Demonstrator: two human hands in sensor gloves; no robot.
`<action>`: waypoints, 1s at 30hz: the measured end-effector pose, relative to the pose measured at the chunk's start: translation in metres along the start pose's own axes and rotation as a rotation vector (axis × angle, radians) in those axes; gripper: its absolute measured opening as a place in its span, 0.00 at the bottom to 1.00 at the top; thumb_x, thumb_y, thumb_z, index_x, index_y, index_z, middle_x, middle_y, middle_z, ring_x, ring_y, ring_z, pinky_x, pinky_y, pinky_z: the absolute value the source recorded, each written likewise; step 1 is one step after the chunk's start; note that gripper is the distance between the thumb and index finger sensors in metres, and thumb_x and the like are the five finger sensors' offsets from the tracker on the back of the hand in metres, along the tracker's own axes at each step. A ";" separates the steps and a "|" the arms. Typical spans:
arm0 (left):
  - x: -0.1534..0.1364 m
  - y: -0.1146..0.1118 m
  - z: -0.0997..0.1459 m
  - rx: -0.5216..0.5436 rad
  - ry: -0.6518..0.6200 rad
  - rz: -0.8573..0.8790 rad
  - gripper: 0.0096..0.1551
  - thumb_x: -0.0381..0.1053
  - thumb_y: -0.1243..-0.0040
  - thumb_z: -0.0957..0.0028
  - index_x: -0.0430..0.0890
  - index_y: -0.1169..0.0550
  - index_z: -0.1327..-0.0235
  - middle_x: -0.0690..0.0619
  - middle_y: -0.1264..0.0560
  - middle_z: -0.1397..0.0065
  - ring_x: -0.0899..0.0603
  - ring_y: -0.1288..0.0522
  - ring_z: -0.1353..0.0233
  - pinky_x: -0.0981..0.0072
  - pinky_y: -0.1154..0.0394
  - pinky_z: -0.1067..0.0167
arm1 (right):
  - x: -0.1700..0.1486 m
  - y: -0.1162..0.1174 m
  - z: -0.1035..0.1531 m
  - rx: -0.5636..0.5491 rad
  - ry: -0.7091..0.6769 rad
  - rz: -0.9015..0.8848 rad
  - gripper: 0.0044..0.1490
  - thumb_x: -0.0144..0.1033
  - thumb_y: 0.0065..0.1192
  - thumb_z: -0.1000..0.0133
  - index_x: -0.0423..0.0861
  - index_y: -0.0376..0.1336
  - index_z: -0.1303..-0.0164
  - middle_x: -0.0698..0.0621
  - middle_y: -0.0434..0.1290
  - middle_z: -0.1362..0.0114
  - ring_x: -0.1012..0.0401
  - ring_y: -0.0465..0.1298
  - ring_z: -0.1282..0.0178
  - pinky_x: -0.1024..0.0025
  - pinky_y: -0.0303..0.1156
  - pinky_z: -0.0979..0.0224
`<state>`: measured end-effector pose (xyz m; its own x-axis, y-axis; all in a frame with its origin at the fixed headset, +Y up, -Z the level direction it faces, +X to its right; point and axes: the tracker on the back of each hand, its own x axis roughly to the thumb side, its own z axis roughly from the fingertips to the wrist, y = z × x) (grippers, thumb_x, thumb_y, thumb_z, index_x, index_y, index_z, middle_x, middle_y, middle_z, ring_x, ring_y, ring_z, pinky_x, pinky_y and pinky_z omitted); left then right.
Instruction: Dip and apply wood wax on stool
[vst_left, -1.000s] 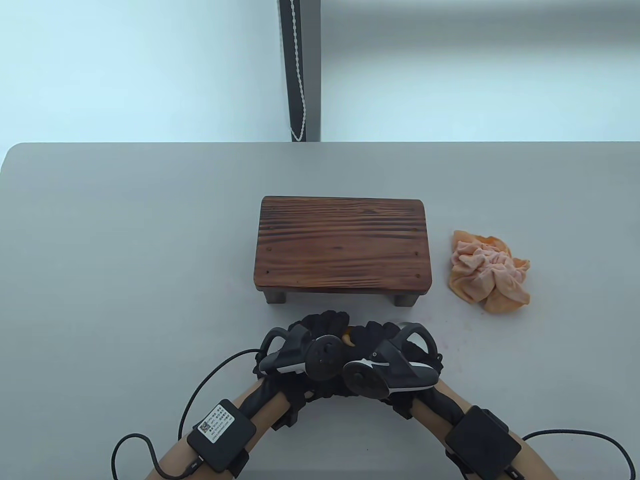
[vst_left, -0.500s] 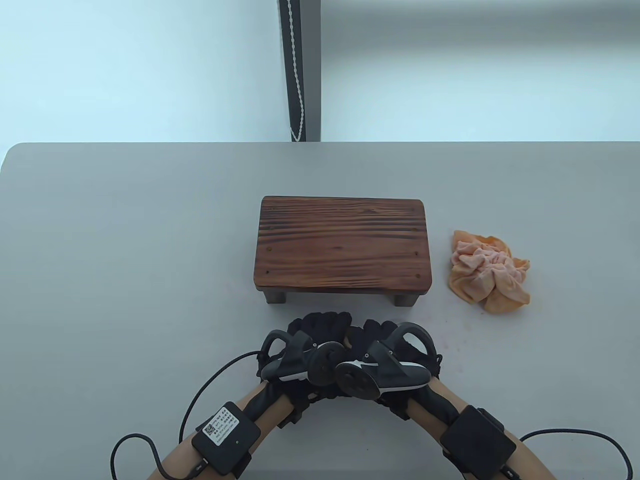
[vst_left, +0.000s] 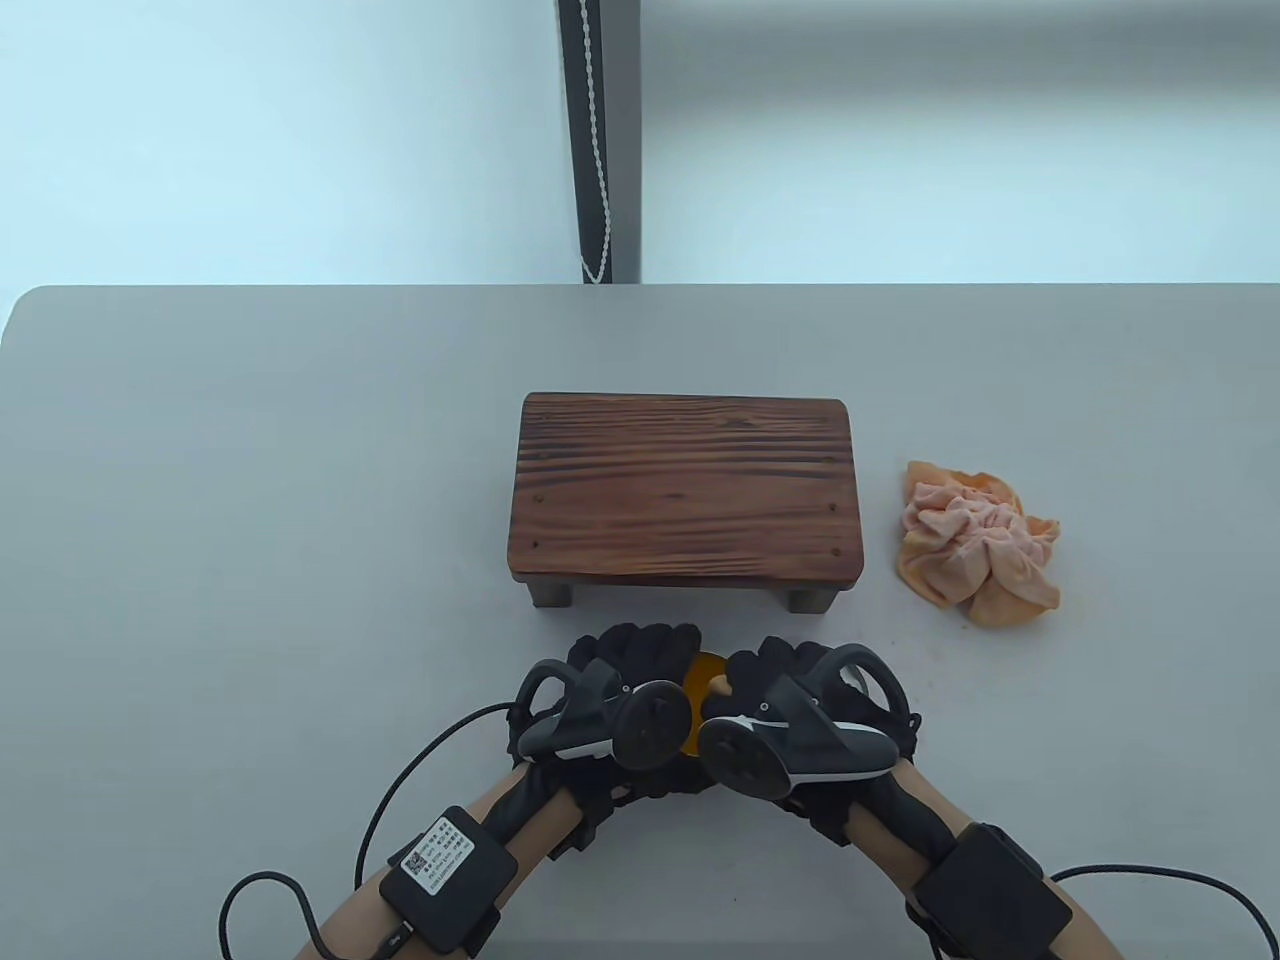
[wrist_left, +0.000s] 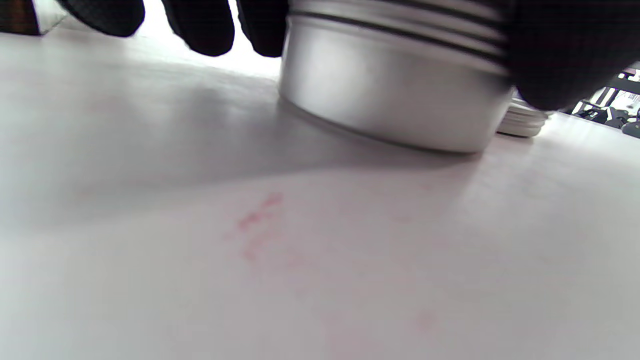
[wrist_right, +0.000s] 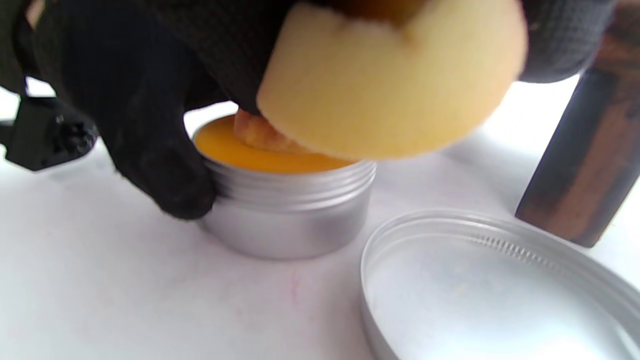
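Observation:
The dark wooden stool (vst_left: 685, 490) stands mid-table. Just in front of it my two hands meet over an open silver wax tin (wrist_right: 290, 215) filled with orange wax (vst_left: 703, 668). My left hand (vst_left: 640, 650) grips the tin's side; in the left wrist view its fingers (wrist_left: 200, 25) wrap round the tin (wrist_left: 395, 100). My right hand (vst_left: 770, 665) holds a yellow sponge (wrist_right: 395, 80) whose lower edge touches the wax (wrist_right: 240, 147). A left-hand finger (wrist_right: 160, 170) presses the tin's wall.
The tin's lid (wrist_right: 500, 295) lies upside down on the table right beside the tin, close to a stool leg (wrist_right: 585, 165). A crumpled orange cloth (vst_left: 975, 545) lies to the right of the stool. Faint reddish marks (wrist_left: 255, 220) stain the table.
My right hand has shifted a little right, so the orange wax now shows between the hands. The left hand stays on the tin. Stool and cloth have not moved.

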<state>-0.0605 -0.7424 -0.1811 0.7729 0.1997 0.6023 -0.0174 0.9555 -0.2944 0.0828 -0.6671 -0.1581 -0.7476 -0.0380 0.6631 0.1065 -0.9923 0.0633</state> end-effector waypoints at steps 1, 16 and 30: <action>0.000 0.000 0.000 -0.003 0.000 -0.003 0.55 0.74 0.42 0.36 0.39 0.47 0.16 0.29 0.46 0.12 0.16 0.44 0.20 0.08 0.43 0.33 | -0.002 -0.004 0.002 -0.019 0.005 -0.011 0.23 0.32 0.72 0.43 0.47 0.79 0.38 0.31 0.82 0.38 0.38 0.81 0.43 0.32 0.76 0.40; -0.027 0.096 0.062 0.343 0.086 0.141 0.56 0.66 0.44 0.38 0.27 0.43 0.15 0.25 0.34 0.22 0.24 0.31 0.28 0.21 0.31 0.34 | -0.039 -0.094 -0.016 -0.298 0.044 -0.082 0.27 0.30 0.71 0.42 0.46 0.72 0.30 0.30 0.78 0.33 0.36 0.79 0.39 0.32 0.76 0.39; -0.143 0.081 0.064 0.432 0.486 0.618 0.47 0.55 0.46 0.34 0.26 0.43 0.14 0.22 0.34 0.23 0.23 0.30 0.30 0.22 0.31 0.36 | -0.013 -0.114 -0.143 -0.165 0.003 0.004 0.27 0.31 0.73 0.42 0.48 0.72 0.30 0.32 0.80 0.33 0.39 0.81 0.39 0.34 0.78 0.39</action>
<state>-0.2134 -0.6794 -0.2435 0.7279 0.6854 0.0196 -0.6808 0.7259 -0.0976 -0.0131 -0.5699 -0.2808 -0.7495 -0.0417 0.6607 0.0002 -0.9980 -0.0627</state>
